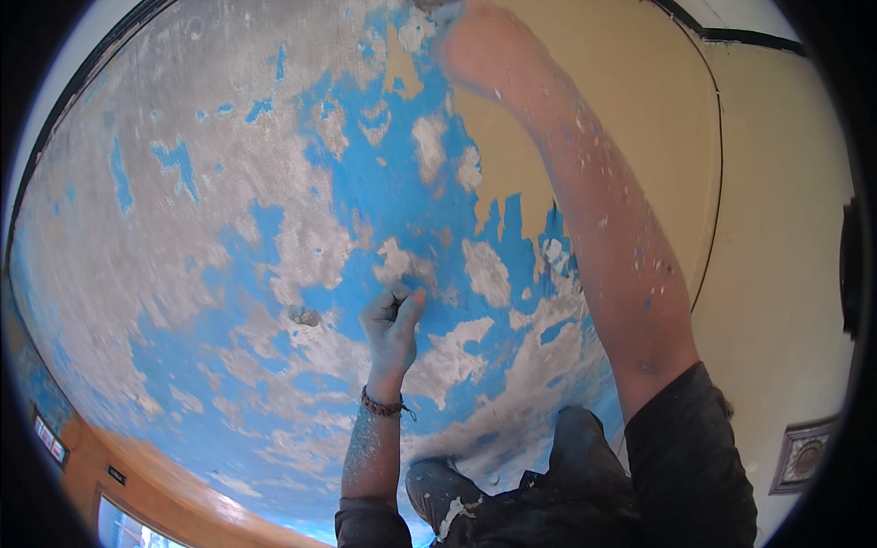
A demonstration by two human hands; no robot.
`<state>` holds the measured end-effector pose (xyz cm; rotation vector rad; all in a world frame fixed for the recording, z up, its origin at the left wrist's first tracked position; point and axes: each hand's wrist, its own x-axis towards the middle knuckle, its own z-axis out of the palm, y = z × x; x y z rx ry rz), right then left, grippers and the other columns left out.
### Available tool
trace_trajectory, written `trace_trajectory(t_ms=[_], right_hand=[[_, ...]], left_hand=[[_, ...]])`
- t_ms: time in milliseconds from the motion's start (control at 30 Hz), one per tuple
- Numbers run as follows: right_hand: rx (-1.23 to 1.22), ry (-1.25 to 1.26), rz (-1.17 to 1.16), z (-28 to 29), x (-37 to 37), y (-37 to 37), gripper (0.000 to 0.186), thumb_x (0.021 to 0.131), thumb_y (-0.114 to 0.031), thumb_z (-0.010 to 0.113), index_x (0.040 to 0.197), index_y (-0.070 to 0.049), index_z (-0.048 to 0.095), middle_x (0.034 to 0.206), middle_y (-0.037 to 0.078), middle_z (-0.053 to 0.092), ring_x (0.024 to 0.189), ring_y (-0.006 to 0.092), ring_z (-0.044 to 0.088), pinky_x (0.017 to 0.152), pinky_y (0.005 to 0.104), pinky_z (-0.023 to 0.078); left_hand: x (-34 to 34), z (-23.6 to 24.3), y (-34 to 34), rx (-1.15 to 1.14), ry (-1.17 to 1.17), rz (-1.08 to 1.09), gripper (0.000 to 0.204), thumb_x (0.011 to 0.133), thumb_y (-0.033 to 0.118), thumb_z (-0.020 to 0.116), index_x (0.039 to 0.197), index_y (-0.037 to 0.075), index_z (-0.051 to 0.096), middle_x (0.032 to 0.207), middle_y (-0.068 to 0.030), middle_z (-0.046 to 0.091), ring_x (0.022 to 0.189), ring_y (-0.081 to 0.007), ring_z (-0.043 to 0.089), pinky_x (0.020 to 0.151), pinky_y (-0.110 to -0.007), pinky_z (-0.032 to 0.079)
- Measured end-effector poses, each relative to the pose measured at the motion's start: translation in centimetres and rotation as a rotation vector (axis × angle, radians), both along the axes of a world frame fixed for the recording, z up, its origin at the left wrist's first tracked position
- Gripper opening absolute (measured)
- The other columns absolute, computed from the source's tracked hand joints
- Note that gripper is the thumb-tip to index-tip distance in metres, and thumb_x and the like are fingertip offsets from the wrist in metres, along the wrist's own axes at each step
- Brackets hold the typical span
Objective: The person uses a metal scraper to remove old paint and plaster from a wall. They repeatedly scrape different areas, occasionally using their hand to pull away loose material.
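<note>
A large surface (228, 137) of flaking blue paint, grey bare patches and beige paint fills much of the head view. At the top edge, my right hand (480, 41) reaches over it, closed around a small greyish thing (431, 7) that is too cut off to make out. My right forearm is speckled with flakes. Lower down, my left hand (393, 320) is curled into a fist in front of a blue and grey area; whether it touches the surface or holds anything, I cannot tell. Dust coats it and the wrist above a dark bracelet.
My dark-clothed knees (575, 438) show at the bottom. Beige wall (767, 228) is at the right, with a framed ornament (804, 457) and a dark object (851, 265) at the rim. An orange wall (137, 461) with windows or openings (137, 530) lies at lower left.
</note>
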<state>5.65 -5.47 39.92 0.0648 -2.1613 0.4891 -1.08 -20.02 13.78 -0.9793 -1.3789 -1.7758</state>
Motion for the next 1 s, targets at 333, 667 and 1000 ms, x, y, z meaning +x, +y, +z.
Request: trace_trajectory(t_ms=[333,667,1000], right_hand=[[0.065,0.151,0.089,-3.9,-0.7,2.2,0.039,0.085,-0.013,0.047,0.122,-0.017,0.058,0.092,0.022,0.063,0.086,0.0343,0.062,0.075,0.0428,0.048],[0.060,0.098,0.054,-7.4,1.3,-0.1,0.039,0.084,-0.008,0.050,0.122,-0.012,0.057,0.087,0.022,0.063,0.081,0.0369,0.062,0.074,0.0432,0.049],[0.102,0.345,0.190,-9.8,-1.4,0.4,0.031,0.085,-0.013,0.050,0.114,-0.007,0.061,0.088,0.019,0.065,0.086,0.0332,0.064,0.077,0.0419,0.049]], left_hand=[[-0.4,0.2,0.5,-0.013,0.019,-0.014,0.027,0.086,0.018,0.064,0.066,0.005,0.053,0.059,0.0045,0.042,0.052,-0.0049,0.031,0.047,-0.024,0.023],[-0.5,-0.1,0.0,0.016,0.028,-0.019,0.026,0.086,0.018,0.064,0.066,0.005,0.053,0.059,0.0043,0.041,0.053,-0.0053,0.030,0.048,-0.024,0.023],[-0.4,-0.1,-0.1,-0.007,0.031,-0.020,0.026,0.087,0.014,0.063,0.065,0.005,0.052,0.059,0.0043,0.041,0.052,-0.0052,0.029,0.047,-0.024,0.023]])
